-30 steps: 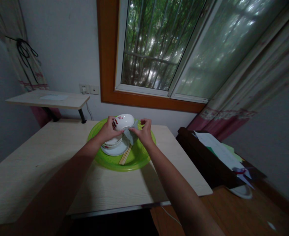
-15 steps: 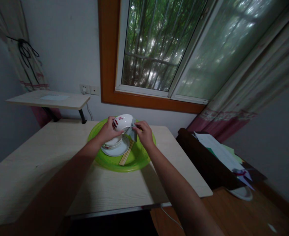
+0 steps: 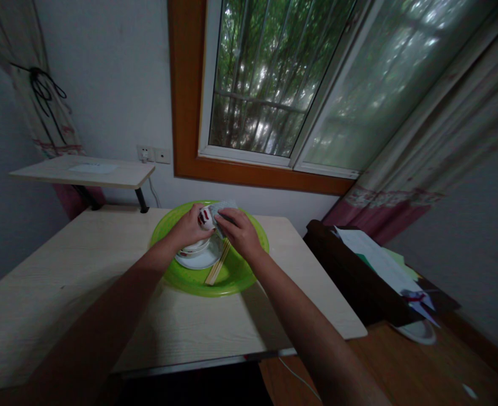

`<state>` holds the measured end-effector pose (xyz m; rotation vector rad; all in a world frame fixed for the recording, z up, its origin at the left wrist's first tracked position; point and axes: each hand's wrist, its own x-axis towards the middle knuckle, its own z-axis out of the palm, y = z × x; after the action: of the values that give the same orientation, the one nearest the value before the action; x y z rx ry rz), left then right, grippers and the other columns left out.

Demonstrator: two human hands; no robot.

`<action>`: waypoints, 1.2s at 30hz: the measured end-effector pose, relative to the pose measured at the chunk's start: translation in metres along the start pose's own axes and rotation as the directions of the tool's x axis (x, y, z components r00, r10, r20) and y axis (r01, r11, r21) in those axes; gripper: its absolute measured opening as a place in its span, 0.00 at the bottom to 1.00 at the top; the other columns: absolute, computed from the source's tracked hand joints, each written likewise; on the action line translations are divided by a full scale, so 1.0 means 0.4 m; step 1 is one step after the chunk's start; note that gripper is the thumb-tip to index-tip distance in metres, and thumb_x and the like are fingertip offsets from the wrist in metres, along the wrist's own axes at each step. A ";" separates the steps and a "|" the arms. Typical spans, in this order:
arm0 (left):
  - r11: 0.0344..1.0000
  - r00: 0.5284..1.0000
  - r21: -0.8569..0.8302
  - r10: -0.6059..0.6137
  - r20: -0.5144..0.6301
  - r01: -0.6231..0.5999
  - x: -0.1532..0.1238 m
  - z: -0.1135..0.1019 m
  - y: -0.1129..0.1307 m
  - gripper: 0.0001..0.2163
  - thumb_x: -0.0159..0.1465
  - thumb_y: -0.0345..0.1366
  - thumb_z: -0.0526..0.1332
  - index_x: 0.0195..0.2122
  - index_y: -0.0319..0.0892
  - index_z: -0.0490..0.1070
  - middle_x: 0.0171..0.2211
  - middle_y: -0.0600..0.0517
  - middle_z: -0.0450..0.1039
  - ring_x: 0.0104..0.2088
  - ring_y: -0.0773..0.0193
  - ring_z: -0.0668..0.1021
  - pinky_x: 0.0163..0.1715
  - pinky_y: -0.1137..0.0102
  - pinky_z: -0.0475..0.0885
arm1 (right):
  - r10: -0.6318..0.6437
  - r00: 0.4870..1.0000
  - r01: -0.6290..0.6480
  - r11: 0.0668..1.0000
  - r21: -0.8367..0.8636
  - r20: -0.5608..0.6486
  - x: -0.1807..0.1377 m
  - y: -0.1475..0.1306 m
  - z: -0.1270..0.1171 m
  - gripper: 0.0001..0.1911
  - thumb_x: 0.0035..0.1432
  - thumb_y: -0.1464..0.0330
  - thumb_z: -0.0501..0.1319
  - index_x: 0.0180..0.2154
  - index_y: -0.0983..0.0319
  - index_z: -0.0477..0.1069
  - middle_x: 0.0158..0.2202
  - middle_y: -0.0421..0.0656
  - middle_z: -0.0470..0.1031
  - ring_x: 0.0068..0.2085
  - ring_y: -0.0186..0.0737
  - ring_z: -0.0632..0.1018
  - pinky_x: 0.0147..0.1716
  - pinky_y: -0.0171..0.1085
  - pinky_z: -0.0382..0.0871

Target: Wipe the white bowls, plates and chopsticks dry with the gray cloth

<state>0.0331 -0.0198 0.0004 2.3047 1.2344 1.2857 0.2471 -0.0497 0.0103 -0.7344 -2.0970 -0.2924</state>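
Note:
My left hand (image 3: 188,228) grips a white bowl (image 3: 206,219) with red and dark markings, tilted on its side above a green basin (image 3: 240,276). With my right hand (image 3: 241,232) I press a grey cloth (image 3: 225,206) over the bowl's outer side, so much of the bowl is covered. Beneath, more white bowls (image 3: 192,250) stand stacked on a white plate (image 3: 202,260) inside the basin. A bundle of light wooden chopsticks (image 3: 217,265) lies beside the plate, to its right.
The basin rests on a pale wooden table (image 3: 83,270). A small raised shelf (image 3: 126,176) stands at the back left, near wall sockets (image 3: 153,154). Papers (image 3: 371,254) lie on a dark brown surface right of the table. Behind is a window (image 3: 274,101).
My right hand has moved left and flattened, spreading the cloth over the bowl's side; before, it pinched the cloth at the rim. My left hand still holds the bowl, now turned.

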 end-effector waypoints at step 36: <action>0.960 0.937 -0.148 -0.268 -0.226 0.239 0.016 -0.022 -0.004 0.31 0.50 0.42 0.72 0.49 0.44 0.55 0.44 0.47 0.73 0.39 0.59 0.79 0.37 0.65 0.74 | 0.302 0.952 -0.303 0.918 0.256 0.046 -0.006 0.010 0.017 0.24 0.69 0.63 0.54 0.64 0.52 0.61 0.62 0.51 0.63 0.62 0.44 0.68 0.49 0.45 0.79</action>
<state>0.0271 -0.0157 0.0085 1.8738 1.4342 1.5323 0.2461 -0.0445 0.0041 -0.8835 -1.9411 0.1551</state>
